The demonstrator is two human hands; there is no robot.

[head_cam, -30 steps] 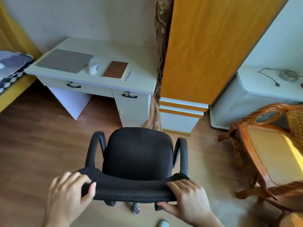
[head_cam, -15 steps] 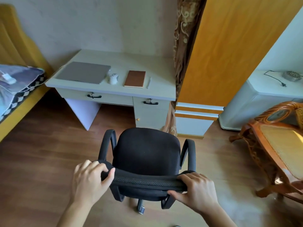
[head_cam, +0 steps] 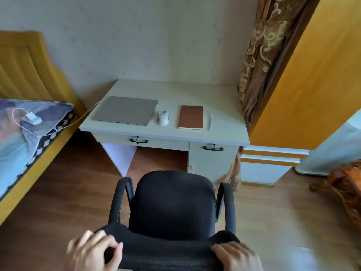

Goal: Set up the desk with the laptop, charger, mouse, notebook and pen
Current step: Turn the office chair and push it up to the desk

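Note:
On the pale desk (head_cam: 175, 90) lie a closed grey laptop (head_cam: 126, 110), a white mouse (head_cam: 163, 118), a brown notebook (head_cam: 191, 117) and a white pen (head_cam: 210, 122), in a row from left to right. The white charger (head_cam: 32, 119) rests on the bed, and its cable runs across to the laptop's left side. A black office chair (head_cam: 172, 204) stands in front of the desk. My left hand (head_cam: 93, 251) and my right hand (head_cam: 236, 255) both grip the top of its backrest.
A yellow-framed bed (head_cam: 25, 133) with a patterned cover is at the left. An orange wardrobe (head_cam: 304, 85) and a curtain (head_cam: 259, 51) stand right of the desk. A wooden chair (head_cam: 347, 184) is at the far right. Wooden floor (head_cam: 64, 192) surrounds the chair.
The chair and I have moved closer to the desk and leftwards, so the desk now sits centred ahead. Both hands keep their hold on the backrest.

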